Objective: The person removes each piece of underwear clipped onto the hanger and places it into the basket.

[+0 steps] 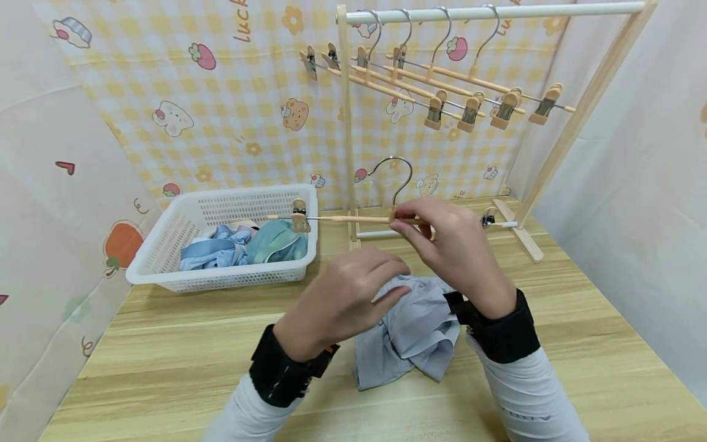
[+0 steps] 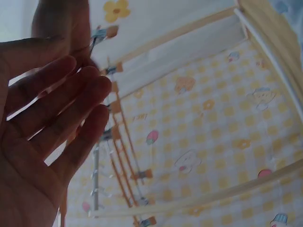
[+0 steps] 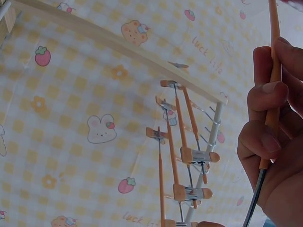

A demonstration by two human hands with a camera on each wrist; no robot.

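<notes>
My right hand grips the bar of a wooden clip hanger just by its metal hook, fingers curled round it in the right wrist view. The bar lies level, its hook pointing up. A clip shows at its left end, and another shows past my right hand. My left hand hovers below the bar, fingers loosely bent and holding nothing. On the table beneath both hands lies a crumpled grey garment, partly covered by the left fingertips in the head view.
A white basket with blue and green clothes stands at the left. Behind the hands rises a wooden rack with a white rail, where several clip hangers hang. A patterned curtain closes off the back.
</notes>
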